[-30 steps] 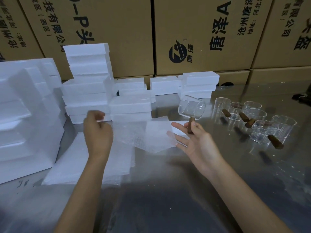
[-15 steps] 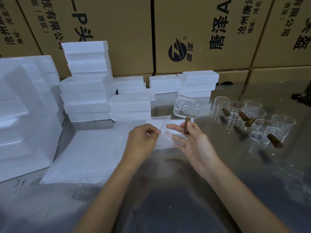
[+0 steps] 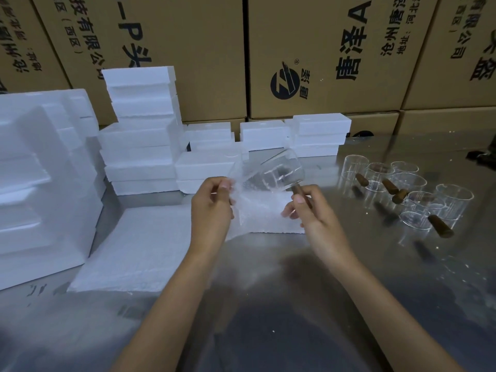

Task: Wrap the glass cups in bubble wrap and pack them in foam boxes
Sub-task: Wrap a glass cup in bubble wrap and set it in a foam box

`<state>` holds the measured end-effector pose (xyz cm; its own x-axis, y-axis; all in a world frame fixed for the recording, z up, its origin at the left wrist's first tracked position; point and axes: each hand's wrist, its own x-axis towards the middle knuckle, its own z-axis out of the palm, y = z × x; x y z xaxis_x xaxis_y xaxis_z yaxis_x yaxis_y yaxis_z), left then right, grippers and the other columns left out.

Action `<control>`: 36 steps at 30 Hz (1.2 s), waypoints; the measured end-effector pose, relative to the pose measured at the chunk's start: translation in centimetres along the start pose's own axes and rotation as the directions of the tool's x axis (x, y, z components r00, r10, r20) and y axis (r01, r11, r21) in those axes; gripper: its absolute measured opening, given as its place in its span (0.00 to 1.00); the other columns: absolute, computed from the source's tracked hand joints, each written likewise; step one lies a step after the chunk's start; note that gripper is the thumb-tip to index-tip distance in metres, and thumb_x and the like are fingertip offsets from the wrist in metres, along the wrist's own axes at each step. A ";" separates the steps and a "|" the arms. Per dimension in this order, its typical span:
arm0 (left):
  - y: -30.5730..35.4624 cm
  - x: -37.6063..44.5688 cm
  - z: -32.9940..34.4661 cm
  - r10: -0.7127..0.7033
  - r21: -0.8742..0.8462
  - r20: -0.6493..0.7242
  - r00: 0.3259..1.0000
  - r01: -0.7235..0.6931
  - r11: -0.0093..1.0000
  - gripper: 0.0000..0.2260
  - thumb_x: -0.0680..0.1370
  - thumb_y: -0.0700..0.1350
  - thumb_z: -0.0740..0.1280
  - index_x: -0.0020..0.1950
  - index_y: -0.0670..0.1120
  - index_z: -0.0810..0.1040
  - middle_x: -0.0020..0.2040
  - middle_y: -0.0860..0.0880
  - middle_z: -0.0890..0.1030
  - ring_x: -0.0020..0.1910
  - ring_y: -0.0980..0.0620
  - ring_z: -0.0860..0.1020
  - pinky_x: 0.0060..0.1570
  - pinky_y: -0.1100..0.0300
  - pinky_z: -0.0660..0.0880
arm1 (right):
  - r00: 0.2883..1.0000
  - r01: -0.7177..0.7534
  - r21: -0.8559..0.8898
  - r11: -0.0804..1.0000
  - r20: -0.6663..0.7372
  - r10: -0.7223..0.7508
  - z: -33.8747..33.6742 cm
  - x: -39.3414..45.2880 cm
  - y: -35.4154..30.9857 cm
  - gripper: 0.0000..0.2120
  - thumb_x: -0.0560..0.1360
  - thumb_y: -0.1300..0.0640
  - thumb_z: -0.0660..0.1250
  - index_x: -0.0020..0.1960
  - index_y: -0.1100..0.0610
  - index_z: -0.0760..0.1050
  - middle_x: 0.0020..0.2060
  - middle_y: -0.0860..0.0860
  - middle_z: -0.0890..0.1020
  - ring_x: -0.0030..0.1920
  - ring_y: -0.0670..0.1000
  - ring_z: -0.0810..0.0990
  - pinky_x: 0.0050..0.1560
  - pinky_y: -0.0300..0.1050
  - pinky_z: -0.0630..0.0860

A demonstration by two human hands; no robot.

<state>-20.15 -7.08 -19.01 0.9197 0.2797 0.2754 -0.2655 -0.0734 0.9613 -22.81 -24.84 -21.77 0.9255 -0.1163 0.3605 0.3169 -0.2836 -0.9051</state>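
Note:
My right hand [image 3: 312,210] grips the brown wooden handle of a clear glass cup [image 3: 279,173], held tilted above the table. My left hand [image 3: 212,202] pinches the top edge of a bubble wrap sheet [image 3: 263,213] that hangs just in front of and below the cup. A pile of more bubble wrap sheets [image 3: 139,253] lies flat on the table to the left. Several more glass cups [image 3: 408,191] with brown handles stand at the right. White foam boxes [image 3: 142,130] are stacked behind the hands.
A large moulded foam piece [image 3: 40,178] stands at the far left. Cardboard cartons [image 3: 322,55] wall off the back. The shiny metal table [image 3: 295,318] stretches toward me between my forearms. A dark object [image 3: 483,157] lies at the right edge.
My left hand lifted the bubble wrap sheet off the pile and brought it up to the cup. My right hand raised and tilted the cup toward the sheet.

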 end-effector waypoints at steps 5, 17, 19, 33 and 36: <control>0.5 -0.4 -0.1 0.125 0.076 0.038 0.991 -0.128 0.989 0.11 0.84 0.43 0.60 0.47 0.55 0.78 0.50 0.56 0.81 0.46 0.59 0.77 0.47 0.63 0.74 | 0.986 0.157 -0.482 0.862 0.125 -0.110 -0.7 -0.3 0.4 0.08 0.81 0.44 0.55 0.55 0.43 0.71 0.45 0.46 0.80 0.50 0.45 0.75 0.48 0.50 0.74; 2.5 -2.6 0.3 0.186 0.089 0.568 0.802 -0.284 0.955 0.09 0.81 0.36 0.64 0.46 0.42 0.83 0.39 0.53 0.83 0.41 0.57 0.78 0.45 0.62 0.74 | 0.998 0.041 -0.347 0.937 0.055 -0.023 -0.1 -0.5 -0.6 0.12 0.76 0.48 0.58 0.41 0.52 0.74 0.35 0.42 0.81 0.37 0.42 0.77 0.37 0.40 0.72; 2.9 -3.2 0.6 0.180 0.021 0.616 0.767 -0.245 0.969 0.09 0.80 0.34 0.65 0.46 0.42 0.84 0.36 0.48 0.84 0.36 0.57 0.79 0.38 0.68 0.73 | 0.998 -0.043 -0.049 0.998 0.038 0.045 0.0 -0.4 -1.0 0.11 0.71 0.50 0.58 0.37 0.54 0.75 0.31 0.38 0.79 0.33 0.37 0.76 0.35 0.32 0.70; 0.2 1.4 -2.7 -0.269 -0.094 0.542 0.796 0.375 0.922 0.27 0.76 0.65 0.66 0.71 0.54 0.73 0.65 0.51 0.80 0.64 0.49 0.79 0.62 0.50 0.76 | 0.934 -0.342 0.377 0.861 0.235 0.269 -0.2 -0.4 -1.6 0.13 0.83 0.66 0.56 0.58 0.57 0.77 0.47 0.52 0.84 0.43 0.46 0.85 0.42 0.42 0.81; -0.2 0.8 -1.7 -0.251 -0.156 0.631 0.734 0.436 0.886 0.31 0.75 0.66 0.67 0.74 0.53 0.70 0.70 0.51 0.76 0.69 0.48 0.75 0.70 0.45 0.70 | 0.914 -0.380 0.498 0.779 0.333 0.233 0.1 -1.1 -1.3 0.11 0.77 0.54 0.64 0.57 0.54 0.78 0.49 0.52 0.86 0.48 0.48 0.86 0.45 0.44 0.83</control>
<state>-19.85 -5.24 -19.01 0.9241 -0.3807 -0.0344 0.1210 0.2061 0.9710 -24.17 -24.30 -21.02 0.9885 0.1450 0.0433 -0.0018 0.2976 -0.9547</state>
